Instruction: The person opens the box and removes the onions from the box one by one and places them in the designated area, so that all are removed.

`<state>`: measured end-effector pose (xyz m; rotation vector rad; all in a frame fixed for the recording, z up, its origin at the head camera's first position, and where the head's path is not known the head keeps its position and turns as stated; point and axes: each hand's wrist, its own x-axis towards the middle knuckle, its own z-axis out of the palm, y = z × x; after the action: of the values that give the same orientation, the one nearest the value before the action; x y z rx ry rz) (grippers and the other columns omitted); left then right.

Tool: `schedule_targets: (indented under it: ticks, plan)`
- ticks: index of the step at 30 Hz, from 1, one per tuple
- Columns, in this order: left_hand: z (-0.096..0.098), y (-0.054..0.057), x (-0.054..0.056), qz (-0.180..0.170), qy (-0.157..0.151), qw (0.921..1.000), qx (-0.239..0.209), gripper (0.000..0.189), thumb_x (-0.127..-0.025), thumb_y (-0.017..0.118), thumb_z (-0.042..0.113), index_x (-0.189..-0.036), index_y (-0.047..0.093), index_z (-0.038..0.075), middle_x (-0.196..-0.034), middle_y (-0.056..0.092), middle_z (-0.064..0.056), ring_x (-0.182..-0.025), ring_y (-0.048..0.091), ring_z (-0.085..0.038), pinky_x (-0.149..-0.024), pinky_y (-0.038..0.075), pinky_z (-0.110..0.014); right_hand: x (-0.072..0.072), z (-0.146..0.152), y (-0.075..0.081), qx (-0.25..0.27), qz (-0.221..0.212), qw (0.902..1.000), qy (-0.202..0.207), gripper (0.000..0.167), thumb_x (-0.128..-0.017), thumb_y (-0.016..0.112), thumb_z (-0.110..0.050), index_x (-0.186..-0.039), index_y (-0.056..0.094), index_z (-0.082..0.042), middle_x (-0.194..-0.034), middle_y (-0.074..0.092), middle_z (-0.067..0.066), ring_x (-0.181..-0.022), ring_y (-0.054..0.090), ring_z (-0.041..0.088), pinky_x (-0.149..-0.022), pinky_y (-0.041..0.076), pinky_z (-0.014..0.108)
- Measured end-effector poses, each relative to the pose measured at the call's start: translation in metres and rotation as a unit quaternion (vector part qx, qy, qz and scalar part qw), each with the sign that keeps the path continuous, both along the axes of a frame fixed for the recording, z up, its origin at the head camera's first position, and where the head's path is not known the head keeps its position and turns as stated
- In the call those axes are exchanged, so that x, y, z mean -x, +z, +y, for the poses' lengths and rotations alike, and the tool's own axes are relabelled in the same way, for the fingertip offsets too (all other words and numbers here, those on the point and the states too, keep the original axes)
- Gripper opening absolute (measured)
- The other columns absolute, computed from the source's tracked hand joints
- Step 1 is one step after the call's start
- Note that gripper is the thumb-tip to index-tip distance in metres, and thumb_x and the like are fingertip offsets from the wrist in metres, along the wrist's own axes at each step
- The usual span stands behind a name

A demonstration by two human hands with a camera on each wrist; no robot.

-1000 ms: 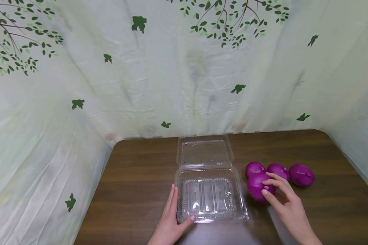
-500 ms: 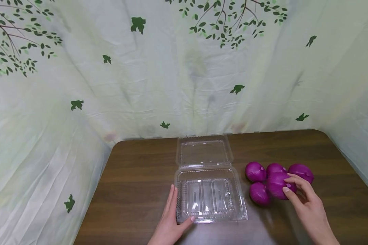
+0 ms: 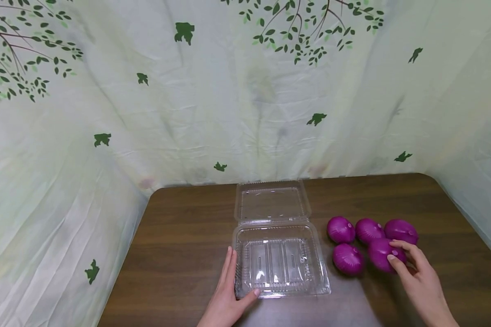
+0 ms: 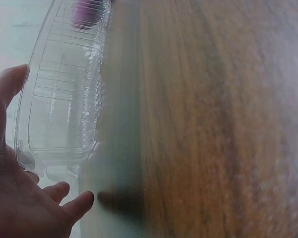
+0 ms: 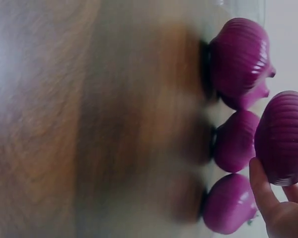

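Observation:
Beside the clear plastic clamshell container [image 3: 276,259], my left hand [image 3: 229,290] rests its straight fingers along the left wall. Its thumb touches the rim near the front left corner. My right hand [image 3: 419,281] holds a purple onion [image 3: 382,255] between thumb and fingertips. In the right wrist view, this onion [image 5: 283,139] is raised above the table. Several other purple onions lie around it: one onion [image 3: 348,260] to its left, and behind them a back left onion [image 3: 341,229], a back middle onion [image 3: 369,230] and a back right onion [image 3: 401,231].
The container's lid [image 3: 273,202] lies folded back, away from the person. A brown wooden table [image 3: 180,254] bears everything. Behind it hangs a pale curtain [image 3: 212,104] with printed leaves, which also runs along both sides.
My right hand has moved right with an onion, leaving another onion visible at the front left of the group. It has lowered slightly since half a second ago. My left hand has stayed still.

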<state>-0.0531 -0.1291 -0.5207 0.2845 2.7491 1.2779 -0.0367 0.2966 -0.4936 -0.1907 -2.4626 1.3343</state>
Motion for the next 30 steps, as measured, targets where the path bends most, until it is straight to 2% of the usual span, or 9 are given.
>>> schedule_targets:
  ticks: [9,12,18,24,30]
  plan:
    - [0.0,0.001,-0.002,-0.003,0.001,1.0,0.004,0.107,-0.083,0.074,0.05,-0.16,0.007,0.018,-0.165,0.001,-0.002,-0.146,0.012,-0.029,-0.108,0.028,-0.059,0.001,0.006,-0.008,-0.033,-0.05,0.9982,0.01,0.031,-0.099,0.062,-0.024,-0.127,0.059,-0.013,-0.123,0.05,-0.019,-0.103,0.044,-0.017,-0.075,0.04,0.005]
    - [-0.001,0.001,-0.002,-0.003,0.0,1.0,0.004,0.106,-0.083,0.074,0.05,-0.16,0.007,0.019,-0.165,0.001,-0.002,-0.146,0.012,-0.029,-0.109,0.028,-0.059,0.002,0.008,-0.01,-0.038,-0.065,0.9971,0.013,0.032,-0.099,0.061,-0.027,-0.128,0.059,-0.014,-0.124,0.053,-0.01,-0.102,0.044,-0.018,-0.074,0.041,0.006]
    - [0.0,0.002,-0.002,-0.007,0.002,1.0,0.005,0.106,-0.084,0.073,0.053,-0.16,0.006,0.021,-0.166,0.0,0.0,-0.146,0.012,-0.029,-0.109,0.027,-0.06,0.004,0.008,-0.016,-0.036,-0.08,0.9958,0.026,0.033,-0.099,0.06,-0.026,-0.129,0.056,-0.012,-0.122,0.061,0.017,-0.099,0.044,-0.02,-0.073,0.04,0.005]
    - [0.0,0.002,-0.002,-0.008,0.001,0.9999,0.007,0.106,-0.084,0.072,0.053,-0.16,0.006,0.021,-0.166,-0.001,0.0,-0.147,0.012,-0.029,-0.109,0.027,-0.06,0.006,0.007,-0.021,-0.029,-0.076,0.9963,0.03,0.035,-0.1,0.058,-0.022,-0.131,0.054,-0.008,-0.124,0.06,0.022,-0.101,0.042,-0.021,-0.074,0.038,0.004]
    - [0.0,0.002,-0.001,-0.005,-0.002,1.0,0.007,0.106,-0.084,0.072,0.054,-0.16,0.004,0.022,-0.165,-0.001,0.001,-0.147,0.011,-0.028,-0.11,0.026,-0.058,0.007,0.008,-0.023,-0.022,-0.086,0.9955,0.034,0.043,-0.102,0.056,-0.026,-0.137,0.048,-0.003,-0.129,0.055,0.027,-0.101,0.037,-0.022,-0.075,0.034,0.002]
